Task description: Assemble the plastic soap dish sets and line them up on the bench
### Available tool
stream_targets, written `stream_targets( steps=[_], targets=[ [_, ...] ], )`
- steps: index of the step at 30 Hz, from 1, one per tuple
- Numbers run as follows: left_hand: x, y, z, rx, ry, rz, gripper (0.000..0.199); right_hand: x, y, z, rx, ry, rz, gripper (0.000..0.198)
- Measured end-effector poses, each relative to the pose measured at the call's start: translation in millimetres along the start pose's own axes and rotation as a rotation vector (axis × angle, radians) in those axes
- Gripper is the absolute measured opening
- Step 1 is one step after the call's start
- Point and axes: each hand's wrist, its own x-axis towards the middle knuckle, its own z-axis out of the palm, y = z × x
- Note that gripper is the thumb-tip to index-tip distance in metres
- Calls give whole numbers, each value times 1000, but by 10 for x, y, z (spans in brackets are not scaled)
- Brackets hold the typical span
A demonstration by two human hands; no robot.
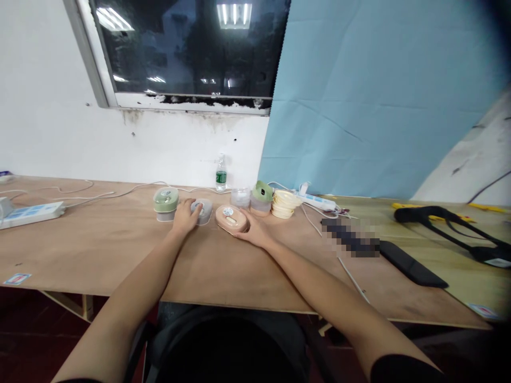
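The right hand is part-curled round the right end of a pink oval box, fingers at its far side and thumb at its near side; the box sits just left of that palm. The left hand is loosely bent against the left side of a low grey container, its thumb reaching over the top. Whether it grips the container or only rests there, I cannot tell.

As far as can be judged, the pink box is a closed piece, its top on and a round label facing up. Just left of the left hand, a green-topped container also looks put together, with its top seated on a paler base. The grey container's state is harder to read, since the left hand covers part of it.

Beyond the right hand, on the table, a clear tub stands nearest the pink box; right of it a green piece sits tilted over a pale tub. Farther right, cream-coloured pieces are stacked unevenly. None of these is touched by either hand, and they appear to be unassembled parts.
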Motion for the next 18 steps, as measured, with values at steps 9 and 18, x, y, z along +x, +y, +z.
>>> stream_targets(
  steps=[9, 18],
  targets=[
    [-16, -99, 138, -109, -202, -222, 69, 237, -151, 429, 73, 240, 137, 92],
    [-38, 44, 95, -331, -147, -223, 68, 654, -493, 1072, 74, 274, 254, 92]
  ],
)
